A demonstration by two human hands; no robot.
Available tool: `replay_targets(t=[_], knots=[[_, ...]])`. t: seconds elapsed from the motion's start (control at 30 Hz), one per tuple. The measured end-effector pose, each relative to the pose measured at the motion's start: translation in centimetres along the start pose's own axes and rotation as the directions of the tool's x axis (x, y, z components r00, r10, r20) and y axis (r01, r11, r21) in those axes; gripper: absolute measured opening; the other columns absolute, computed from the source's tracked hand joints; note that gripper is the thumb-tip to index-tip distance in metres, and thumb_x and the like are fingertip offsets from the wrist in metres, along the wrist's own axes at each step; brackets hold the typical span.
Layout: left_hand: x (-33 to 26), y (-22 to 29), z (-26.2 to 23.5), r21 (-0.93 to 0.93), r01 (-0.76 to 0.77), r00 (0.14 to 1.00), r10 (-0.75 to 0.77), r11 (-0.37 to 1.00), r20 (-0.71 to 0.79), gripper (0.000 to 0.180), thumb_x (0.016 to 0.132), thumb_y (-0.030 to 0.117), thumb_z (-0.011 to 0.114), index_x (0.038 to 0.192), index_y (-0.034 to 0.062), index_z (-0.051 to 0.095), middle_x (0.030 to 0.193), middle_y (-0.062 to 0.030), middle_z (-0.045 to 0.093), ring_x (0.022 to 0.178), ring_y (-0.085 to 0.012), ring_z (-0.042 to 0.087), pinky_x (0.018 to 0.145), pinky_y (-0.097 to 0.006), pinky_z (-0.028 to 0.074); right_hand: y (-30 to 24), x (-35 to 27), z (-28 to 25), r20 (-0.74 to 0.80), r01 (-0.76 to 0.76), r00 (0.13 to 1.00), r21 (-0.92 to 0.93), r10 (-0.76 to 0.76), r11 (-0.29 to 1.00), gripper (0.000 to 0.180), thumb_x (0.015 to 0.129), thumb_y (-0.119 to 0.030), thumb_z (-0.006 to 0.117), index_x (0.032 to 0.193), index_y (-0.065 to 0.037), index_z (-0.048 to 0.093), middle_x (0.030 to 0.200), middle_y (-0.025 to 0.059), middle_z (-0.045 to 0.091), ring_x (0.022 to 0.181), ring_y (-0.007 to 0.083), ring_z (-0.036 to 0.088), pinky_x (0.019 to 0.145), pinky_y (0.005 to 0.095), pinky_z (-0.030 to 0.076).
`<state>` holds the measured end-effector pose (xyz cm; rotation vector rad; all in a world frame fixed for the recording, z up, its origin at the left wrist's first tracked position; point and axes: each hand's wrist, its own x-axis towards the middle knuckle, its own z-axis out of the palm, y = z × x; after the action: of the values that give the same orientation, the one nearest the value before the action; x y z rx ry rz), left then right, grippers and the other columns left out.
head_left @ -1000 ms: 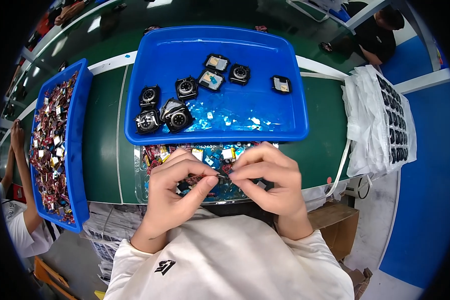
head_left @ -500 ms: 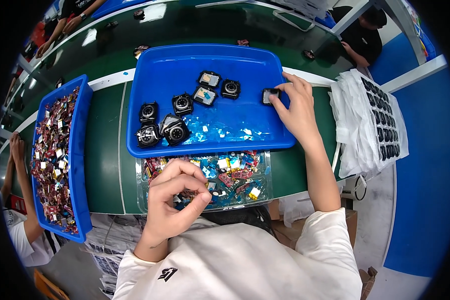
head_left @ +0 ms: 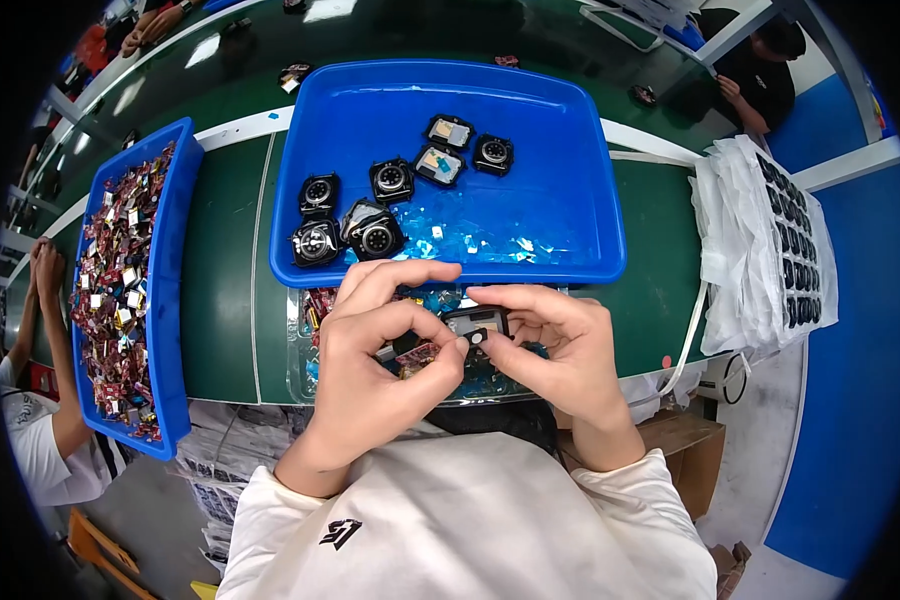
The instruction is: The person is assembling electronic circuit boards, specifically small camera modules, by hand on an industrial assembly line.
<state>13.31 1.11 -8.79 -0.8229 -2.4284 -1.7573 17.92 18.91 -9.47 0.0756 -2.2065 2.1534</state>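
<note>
Right hand: holds black watch case
Left hand: fingertips pinched beside it, contents unclear
Blue tray: more watch cases inside

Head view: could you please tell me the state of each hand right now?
Left hand: pinched closed; whether it holds anything cannot be told.
Right hand: closed, holding a watch case.

green worktop — white-edged, white frame, blue floor beside pale grey floor
</note>
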Motion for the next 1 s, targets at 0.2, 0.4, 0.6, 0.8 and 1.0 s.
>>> replay_targets(t=[0.2, 0.4, 0.6, 0.8, 1.0], knots=[[-0.3, -0.5, 0.2, 0.018, 0.024, 0.999, -0.023, 1.000, -0.049, 0.006, 0.063, 0.003, 0.070, 0.067, 0.0052, 0.067, 0.106, -0.0096, 0.066, 0.097, -0.0234, 0.056, 0.086, -0.034, 0.041, 1.0, -0.3, 0.7, 0.001, 0.091, 0.996, -0.054, -0.091, 0.994, 0.030, 0.079, 0.003, 0.068, 0.109, 0.000, 0.066, 0.083, 0.0064, 0.069, 0.065, 0.0063, 0.063, 0.058, 0.0199, 0.049], [-0.3, -0.6, 0.5, 0.030, 0.040, 0.997, -0.038, 0.999, -0.065, 0.006, 0.064, 0.003, 0.070, 0.069, 0.0047, 0.067, 0.102, -0.0089, 0.067, 0.094, -0.0229, 0.056, 0.084, -0.034, 0.042, 0.9, -0.3, 0.7, 0.030, 0.092, 0.996, -0.115, -0.089, 0.989, 0.032, 0.079, 0.003, 0.068, 0.111, 0.001, 0.065, 0.085, 0.0088, 0.070, 0.067, 0.0086, 0.066, 0.059, 0.0209, 0.051], [-0.4, -0.4, 0.7, 0.092, 0.032, 0.995, -0.022, 0.995, -0.101, 0.006, 0.064, 0.003, 0.069, 0.069, 0.0046, 0.068, 0.099, -0.0079, 0.067, 0.094, -0.0230, 0.056, 0.082, -0.034, 0.043, 0.6, -0.4, 0.9, 0.002, 0.120, 0.993, -0.154, -0.121, 0.981, 0.028, 0.081, 0.001, 0.067, 0.109, 0.001, 0.066, 0.089, 0.0115, 0.071, 0.067, 0.0107, 0.067, 0.059, 0.0226, 0.053], [-0.5, -0.3, 1.1, 0.160, -0.004, 0.991, 0.025, 0.987, -0.128, 0.008, 0.065, 0.001, 0.071, 0.072, 0.0031, 0.069, 0.099, -0.0093, 0.067, 0.093, -0.0225, 0.055, 0.082, -0.034, 0.042, 1.3, -0.2, 1.5, -0.124, 0.220, 0.961, -0.196, -0.247, 0.956, 0.021, 0.081, 0.002, 0.067, 0.102, 0.002, 0.069, 0.088, 0.0128, 0.070, 0.067, 0.0109, 0.067, 0.060, 0.0216, 0.053], [-0.9, 0.1, 0.8, 0.064, 0.010, 0.989, 0.000, 0.998, -0.150, 0.015, 0.065, 0.002, 0.076, 0.079, 0.0039, 0.072, 0.092, -0.0078, 0.067, 0.084, -0.0204, 0.058, 0.073, -0.031, 0.044, 1.4, 0.0, 1.5, -0.227, 0.171, 0.958, -0.040, -0.176, 0.984, 0.018, 0.078, 0.005, 0.069, 0.096, 0.002, 0.068, 0.085, 0.0073, 0.069, 0.071, 0.0081, 0.065, 0.059, 0.0202, 0.053]])
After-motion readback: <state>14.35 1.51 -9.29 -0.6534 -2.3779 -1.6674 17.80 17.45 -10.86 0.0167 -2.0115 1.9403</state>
